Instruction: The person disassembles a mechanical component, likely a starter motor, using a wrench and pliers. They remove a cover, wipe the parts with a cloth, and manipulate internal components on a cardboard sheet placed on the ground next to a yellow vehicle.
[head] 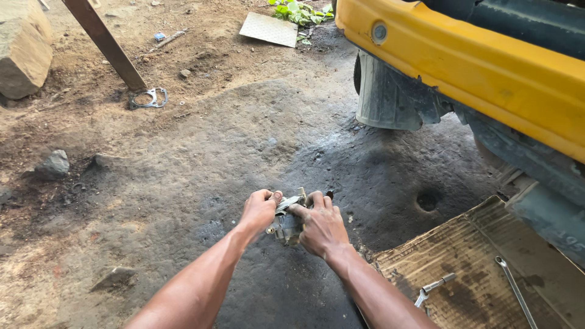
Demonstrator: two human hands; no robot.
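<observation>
Cardboard sheet point(481, 268): flattened brown packaging, stained dark with oil, lying on the ground at lower right, just beside the right forearm and partly under the vehicle.
Pale panel point(269, 28): a flat, light-coloured, roughly square sheet with a fine dotted pattern, lying on the dirt at the top, next to green leaves point(300, 11).
Yellow vehicle body point(487, 67): fills the upper right; a small round grey fitting point(379, 32) sits on its yellow face, too small to tell more.
Metal part point(287, 220): small, grey and greasy, held low over the dark oily ground near the centre, between the two hands; a thin flat plate lies across its top.
Left hand point(259, 210): curled around the part's left side, fingers bent and closed on it, thumb tip pressing on the plate's left end.
Right hand point(322, 226): clamped on the part's right side, back of the hand facing the camera, index finger stretched over the plate toward the left thumb.
Tools on cardboard: a long slim spanner point(515, 291) at far right, and a short metal tool point(434, 288) near the right forearm.
Gasket point(148, 98): a thin grey ring-shaped piece on the dirt at upper left, at the foot of a slanted rusty bar point(105, 41).
Stones: a large block point(23, 49) at the left edge, a smaller rock point(53, 163) below it, well apart from the hands.
</observation>
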